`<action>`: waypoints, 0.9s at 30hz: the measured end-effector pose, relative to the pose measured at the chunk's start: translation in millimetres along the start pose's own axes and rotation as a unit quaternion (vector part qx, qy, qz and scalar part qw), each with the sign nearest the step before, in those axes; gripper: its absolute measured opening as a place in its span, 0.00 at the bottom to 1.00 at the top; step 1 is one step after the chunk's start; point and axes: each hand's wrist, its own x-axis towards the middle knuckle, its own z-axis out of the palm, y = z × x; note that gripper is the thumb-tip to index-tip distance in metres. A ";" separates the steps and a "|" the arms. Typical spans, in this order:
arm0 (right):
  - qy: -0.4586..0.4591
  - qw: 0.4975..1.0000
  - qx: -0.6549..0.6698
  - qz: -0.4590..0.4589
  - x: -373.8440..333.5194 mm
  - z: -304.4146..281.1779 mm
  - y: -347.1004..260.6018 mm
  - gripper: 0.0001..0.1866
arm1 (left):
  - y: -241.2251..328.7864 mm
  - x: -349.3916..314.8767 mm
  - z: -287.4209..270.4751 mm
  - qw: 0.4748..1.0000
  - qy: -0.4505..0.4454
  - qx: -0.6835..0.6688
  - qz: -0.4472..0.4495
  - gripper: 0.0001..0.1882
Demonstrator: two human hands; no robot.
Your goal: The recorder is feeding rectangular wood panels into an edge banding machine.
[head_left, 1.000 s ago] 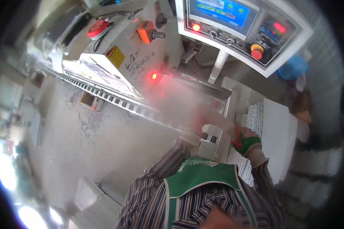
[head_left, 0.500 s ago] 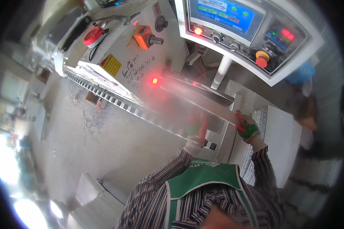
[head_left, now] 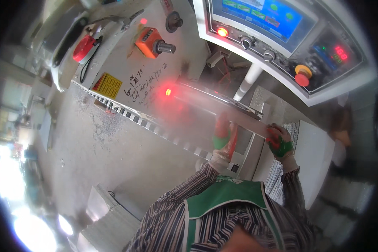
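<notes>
A long pale board (head_left: 253, 125) runs through the slot of a grey edge machine, its far end lost in a dusty red-lit haze. My right hand (head_left: 280, 140), in a red and green glove, is closed round the near right end of the board. My left hand (head_left: 223, 136), gloved alike, rests against the board's near side with its fingers stretched along it. Beyond the board lies a dark-edged metal guide bar (head_left: 227, 98). A glowing red light (head_left: 168, 92) shines at the board's far end.
A white control panel (head_left: 311, 94) with screen, knobs and a red stop button (head_left: 302, 77) stands at upper right. An orange counter dial (head_left: 148, 43) and a red tape measure (head_left: 84, 49) sit on the machine top. Stacked white boards (head_left: 313, 147) stand at right.
The view has shifted slightly. My left hand has moved up against the board, and my right hand keeps its hold at the board's end, slightly farther right in view.
</notes>
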 end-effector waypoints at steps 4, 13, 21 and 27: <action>0.001 1.000 0.013 0.017 10.2 8.4 -14.9 0.28 | 35.6 4.4 -12.5 0.999 -0.023 0.011 -0.048 0.30; -0.023 0.998 -0.019 0.052 24.9 13.4 -36.2 0.28 | 60.8 21.5 -22.3 0.997 -0.011 -0.017 -0.074 0.28; 0.048 0.996 -0.076 0.024 -1.6 -6.6 -29.8 0.26 | 57.0 12.1 -29.9 0.996 -0.067 -0.017 0.060 0.27; 0.053 0.994 -0.090 0.018 -7.1 -0.6 -21.9 0.24 | 60.7 15.5 -29.5 0.989 -0.095 0.011 0.109 0.29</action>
